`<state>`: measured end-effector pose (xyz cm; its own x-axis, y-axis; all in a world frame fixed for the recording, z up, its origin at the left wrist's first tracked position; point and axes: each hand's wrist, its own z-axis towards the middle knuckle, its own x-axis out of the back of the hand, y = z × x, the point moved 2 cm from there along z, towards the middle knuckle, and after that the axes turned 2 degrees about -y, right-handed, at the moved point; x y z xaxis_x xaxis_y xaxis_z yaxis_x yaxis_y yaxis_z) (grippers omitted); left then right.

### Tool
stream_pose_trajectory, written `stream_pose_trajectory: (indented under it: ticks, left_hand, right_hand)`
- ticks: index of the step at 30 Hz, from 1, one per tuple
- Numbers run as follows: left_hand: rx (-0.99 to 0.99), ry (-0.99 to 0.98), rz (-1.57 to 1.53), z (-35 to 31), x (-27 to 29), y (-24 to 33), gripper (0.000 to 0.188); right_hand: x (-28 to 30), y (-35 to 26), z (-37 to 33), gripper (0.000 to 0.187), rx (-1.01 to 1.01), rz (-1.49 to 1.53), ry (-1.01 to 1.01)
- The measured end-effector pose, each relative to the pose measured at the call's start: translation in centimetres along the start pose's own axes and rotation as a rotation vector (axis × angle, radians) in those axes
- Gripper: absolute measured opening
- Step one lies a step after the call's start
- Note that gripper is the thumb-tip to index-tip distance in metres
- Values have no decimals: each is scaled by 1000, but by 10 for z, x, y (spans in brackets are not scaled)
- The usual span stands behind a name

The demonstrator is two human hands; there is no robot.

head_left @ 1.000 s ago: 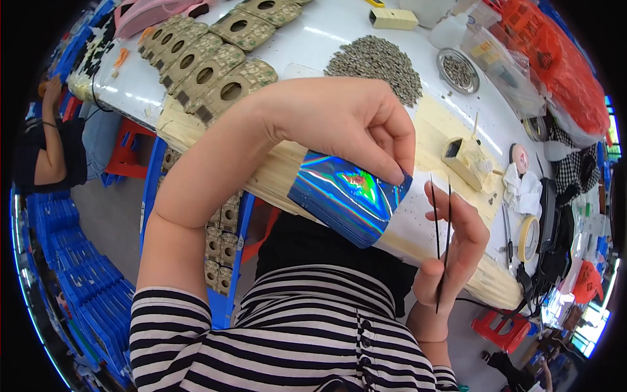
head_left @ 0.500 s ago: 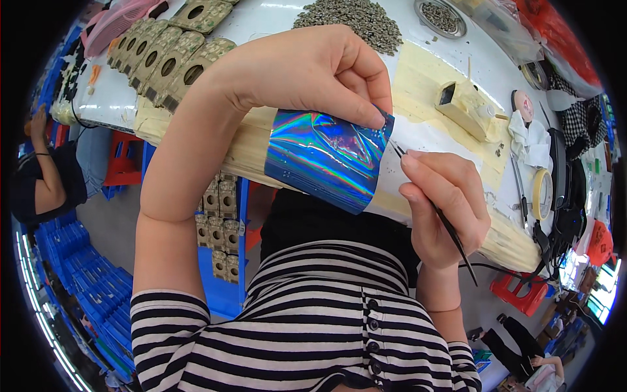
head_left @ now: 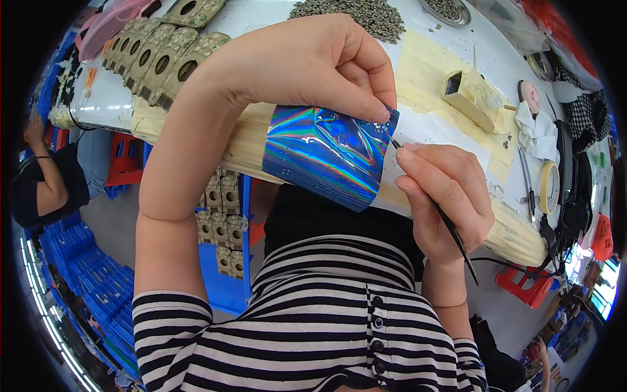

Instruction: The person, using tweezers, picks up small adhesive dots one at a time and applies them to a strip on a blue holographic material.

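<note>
My left hand (head_left: 326,68) pinches the far right corner of a shiny blue holographic sheet (head_left: 320,157) between thumb and fingers. The sheet hangs over the table's near edge and carries small pale specks near my thumb. In my right hand (head_left: 447,202) is a pair of black tweezers (head_left: 450,225), gripped between thumb and fingers like a pen. Its tips reach the sheet's right edge, just below my left thumb; whether anything sits between them is too small to tell. White paper (head_left: 424,134) lies under and beside the sheet.
Camouflage-patterned pieces with round holes (head_left: 153,62) stand in rows at the left. A heap of small metal parts (head_left: 353,16) and a round dish (head_left: 447,10) lie at the back. To the right are a tape-wrapped box (head_left: 473,98), white tissue (head_left: 535,130) and a tape roll (head_left: 549,187).
The tweezer tips have moved left and up, from beside the sheet onto its right edge. My left hand keeps its pinch on the sheet. The whole view has shifted slightly.
</note>
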<state>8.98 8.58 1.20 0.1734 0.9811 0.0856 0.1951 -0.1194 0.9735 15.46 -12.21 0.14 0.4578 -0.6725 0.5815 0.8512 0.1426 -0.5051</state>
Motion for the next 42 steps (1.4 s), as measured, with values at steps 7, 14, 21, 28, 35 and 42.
stream_pose_trajectory:
  ticks: [7, 14, 21, 28, 35, 42]
  left_hand:
    - [11, -2, -20, 1, 0, 0, 19]
    - [11, -3, -28, 2, -1, -1, 19]
    - [23, -6, 18, 1, -1, 3, 19]
    - [-192, 33, 239, 0, -5, 5, 9]
    - [-569, 56, 517, -12, -5, 4, 18]
    - [-623, 16, 540, -11, -6, 6, 17]
  right_hand:
    - [0, -1, 1, 28, -10, -15, -3]
    - [-1, -1, 0, 27, -12, -4, 2]
    - [8, 0, -4, 25, -123, 98, 46]
    - [3, 4, -12, 25, -287, 353, 188]
    - [3, 8, -13, 28, -182, 303, 132]
    - [-2, 6, -9, 31, -19, 251, 106]
